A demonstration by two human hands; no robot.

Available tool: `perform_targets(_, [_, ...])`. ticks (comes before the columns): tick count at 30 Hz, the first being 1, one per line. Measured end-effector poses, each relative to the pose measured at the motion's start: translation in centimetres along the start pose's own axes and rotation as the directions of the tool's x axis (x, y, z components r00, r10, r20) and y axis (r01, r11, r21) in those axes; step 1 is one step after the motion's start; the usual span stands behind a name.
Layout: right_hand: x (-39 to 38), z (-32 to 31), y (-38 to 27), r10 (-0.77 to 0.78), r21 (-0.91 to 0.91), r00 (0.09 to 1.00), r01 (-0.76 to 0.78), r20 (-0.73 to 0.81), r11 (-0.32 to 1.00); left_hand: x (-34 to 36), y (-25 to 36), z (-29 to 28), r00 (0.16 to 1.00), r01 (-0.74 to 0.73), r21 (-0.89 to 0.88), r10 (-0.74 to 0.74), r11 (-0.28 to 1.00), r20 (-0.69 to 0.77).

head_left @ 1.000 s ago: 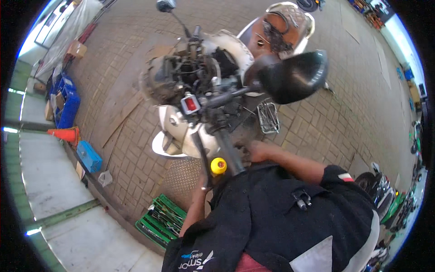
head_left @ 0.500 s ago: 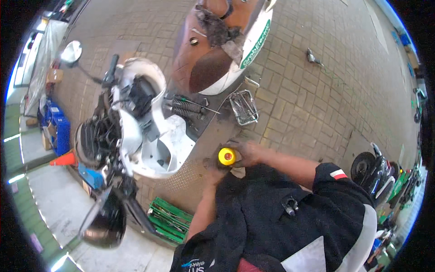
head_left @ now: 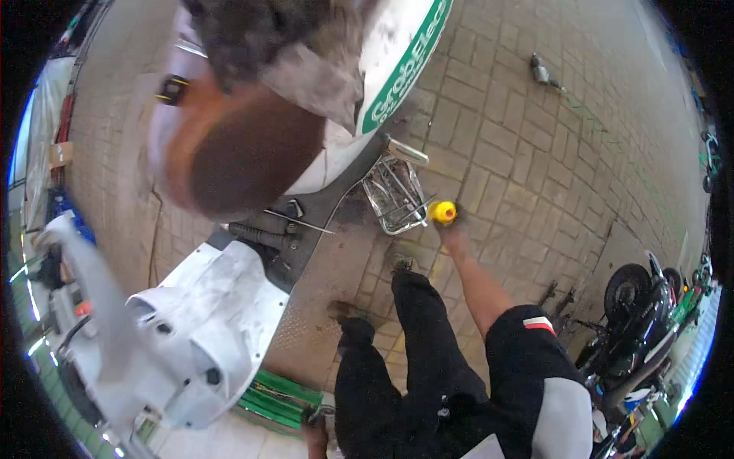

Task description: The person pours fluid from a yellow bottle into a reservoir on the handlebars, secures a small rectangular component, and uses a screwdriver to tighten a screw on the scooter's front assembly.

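Observation:
Away from my body on the right, my right hand is closed around a yellow can-like thing with a reddish spot at its end. It is beside the far-right edge of a metal rack that holds thin rods and small parts. My left hand hangs low by the near right corner of a green toolbox. Something small and metallic shows by its fingers, but I cannot make out whether they grip it.
A scooter body with a brown seat lies at the far left, a rag on it. White scooter panels stand near left. A shock absorber lies between them. An air tool is on the paving; a black motorbike stands right.
My hands have parted. My right hand has carried the yellow can-like thing outward to the right, beside the rack; my left hand has dropped toward the toolbox. The view has shifted.

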State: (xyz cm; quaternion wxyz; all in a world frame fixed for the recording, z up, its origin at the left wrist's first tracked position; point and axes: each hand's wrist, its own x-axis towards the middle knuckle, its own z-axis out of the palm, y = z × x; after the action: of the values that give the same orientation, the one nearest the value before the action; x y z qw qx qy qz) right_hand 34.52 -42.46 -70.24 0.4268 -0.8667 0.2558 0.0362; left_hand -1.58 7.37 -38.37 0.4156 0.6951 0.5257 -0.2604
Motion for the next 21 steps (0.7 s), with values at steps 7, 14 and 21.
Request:
perform_targets(7, [17.0,9.4,17.4,-0.042,-0.303,0.92,-0.085,-0.389,0.949,-1.7,-14.4,-8.8,0.851,0.52,0.031,-0.514,0.854,-0.106])
perform_targets(14, [20.5,12.2,18.9,0.132,-0.19,0.941,-0.197,-0.311,0.962,-2.4,-12.1,-6.0,0.789,0.596,0.002,-0.585,0.803,-0.186])
perform_targets(21, [15.5,10.4,24.0,0.21,0.178,0.977,-0.203,-0.023,0.963,1.2,-12.6,-3.1,0.959,0.279,-0.217,-0.281,0.935,0.021])
